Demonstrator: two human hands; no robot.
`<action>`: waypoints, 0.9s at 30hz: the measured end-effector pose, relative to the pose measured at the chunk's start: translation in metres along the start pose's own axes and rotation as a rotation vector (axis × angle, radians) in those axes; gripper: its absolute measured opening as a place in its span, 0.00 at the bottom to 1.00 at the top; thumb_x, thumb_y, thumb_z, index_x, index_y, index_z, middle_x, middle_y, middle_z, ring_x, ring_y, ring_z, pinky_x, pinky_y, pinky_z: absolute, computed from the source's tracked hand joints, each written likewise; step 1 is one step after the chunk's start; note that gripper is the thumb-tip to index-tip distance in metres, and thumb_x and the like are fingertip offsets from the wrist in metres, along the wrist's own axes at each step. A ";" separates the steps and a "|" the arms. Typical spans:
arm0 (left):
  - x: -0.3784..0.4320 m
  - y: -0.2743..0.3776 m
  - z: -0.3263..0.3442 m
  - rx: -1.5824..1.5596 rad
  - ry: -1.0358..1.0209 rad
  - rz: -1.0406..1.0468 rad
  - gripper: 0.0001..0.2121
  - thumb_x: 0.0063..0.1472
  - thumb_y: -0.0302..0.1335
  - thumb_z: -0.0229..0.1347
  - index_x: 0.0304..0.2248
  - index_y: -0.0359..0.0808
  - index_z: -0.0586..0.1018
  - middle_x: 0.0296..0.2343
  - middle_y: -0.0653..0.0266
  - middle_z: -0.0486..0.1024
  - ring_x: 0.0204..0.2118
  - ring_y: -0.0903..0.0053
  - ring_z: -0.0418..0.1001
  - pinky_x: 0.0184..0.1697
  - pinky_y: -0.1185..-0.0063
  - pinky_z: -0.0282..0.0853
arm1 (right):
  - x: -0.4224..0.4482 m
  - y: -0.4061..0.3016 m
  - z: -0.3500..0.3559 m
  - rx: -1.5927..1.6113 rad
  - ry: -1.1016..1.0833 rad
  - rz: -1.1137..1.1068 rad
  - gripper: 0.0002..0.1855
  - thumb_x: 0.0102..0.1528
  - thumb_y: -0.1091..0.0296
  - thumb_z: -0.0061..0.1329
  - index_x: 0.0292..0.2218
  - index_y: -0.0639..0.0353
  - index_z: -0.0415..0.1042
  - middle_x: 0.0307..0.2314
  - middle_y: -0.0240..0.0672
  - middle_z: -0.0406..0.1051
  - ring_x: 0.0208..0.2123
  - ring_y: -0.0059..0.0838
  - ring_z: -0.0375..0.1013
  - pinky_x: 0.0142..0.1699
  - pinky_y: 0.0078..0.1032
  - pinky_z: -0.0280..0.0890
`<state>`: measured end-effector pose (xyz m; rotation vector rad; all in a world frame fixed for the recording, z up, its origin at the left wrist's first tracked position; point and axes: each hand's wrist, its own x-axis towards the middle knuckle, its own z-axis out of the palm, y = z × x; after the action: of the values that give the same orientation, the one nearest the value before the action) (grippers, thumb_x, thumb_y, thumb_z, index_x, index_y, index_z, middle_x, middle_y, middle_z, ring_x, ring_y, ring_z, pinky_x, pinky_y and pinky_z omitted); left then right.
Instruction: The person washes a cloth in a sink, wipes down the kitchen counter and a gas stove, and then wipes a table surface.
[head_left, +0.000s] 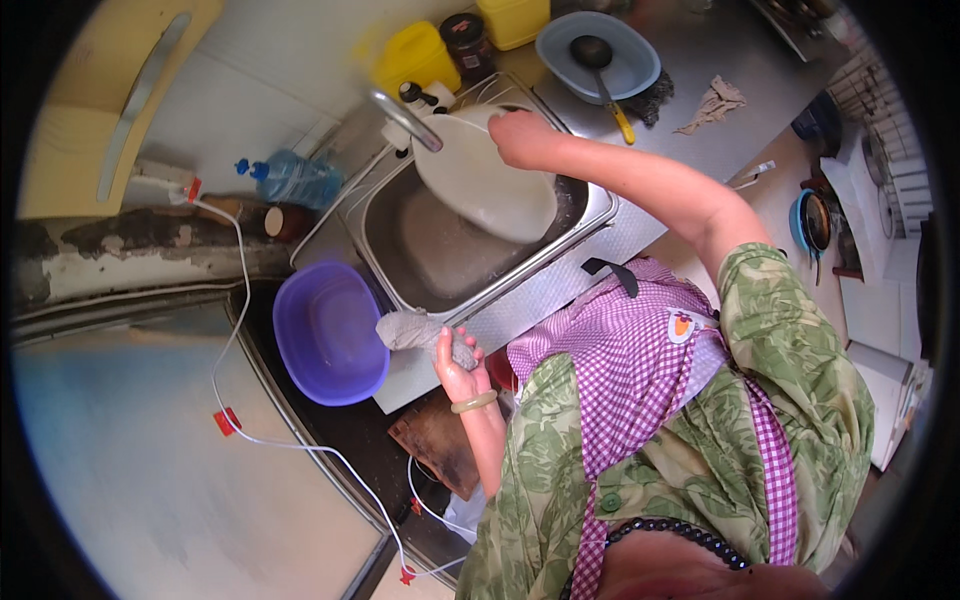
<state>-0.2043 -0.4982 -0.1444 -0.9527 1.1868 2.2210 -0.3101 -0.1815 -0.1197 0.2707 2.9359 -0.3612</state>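
Note:
My right hand (525, 140) grips the rim of a whitish oval basin (487, 184), which is tilted over the steel sink (435, 247). The curved metal faucet (409, 120) reaches over one side of that basin. In my left hand (457, 371) is a grey cloth (412, 330), bunched in the palm and hanging out past the fingers beside the sink's near left corner. A purple plastic basin (330, 337) stands left of the cloth. Wet-looking streaks show on the sink floor.
Behind the sink stand a yellow jug (420, 60) and a dark jar (466, 41). A grey-blue basin (555, 52) with a black ladle (592, 52), a scouring pad (654, 97) and a crumpled rag (716, 103) lie right. A white cord (244, 285) runs at left.

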 end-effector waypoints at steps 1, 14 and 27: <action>-0.004 -0.002 0.005 0.009 -0.014 -0.001 0.11 0.51 0.30 0.53 0.33 0.39 0.65 0.25 0.63 0.67 0.20 0.80 0.64 0.15 0.87 0.56 | 0.005 0.021 0.024 0.001 0.011 0.013 0.16 0.42 0.75 0.39 0.35 0.74 0.65 0.24 0.51 0.69 0.29 0.45 0.70 0.31 0.35 0.65; -0.043 -0.024 0.051 0.088 -0.065 -0.063 0.11 0.52 0.30 0.53 0.32 0.39 0.65 0.24 0.63 0.68 0.21 0.80 0.65 0.15 0.87 0.57 | -0.089 0.124 0.034 1.649 -0.098 0.640 0.13 0.51 0.67 0.37 0.37 0.66 0.61 0.35 0.45 0.64 0.31 0.37 0.69 0.29 0.30 0.68; -0.064 -0.043 0.093 0.116 -0.150 -0.182 0.11 0.53 0.31 0.52 0.33 0.38 0.63 0.25 0.61 0.67 0.22 0.78 0.66 0.16 0.86 0.59 | -0.057 0.235 -0.012 1.709 0.582 1.078 0.14 0.52 0.68 0.38 0.38 0.68 0.62 0.29 0.42 0.68 0.29 0.37 0.71 0.31 0.28 0.71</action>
<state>-0.1677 -0.4010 -0.0830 -0.7993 1.1015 2.0195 -0.2093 0.0364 -0.1501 2.0798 1.3914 -2.5230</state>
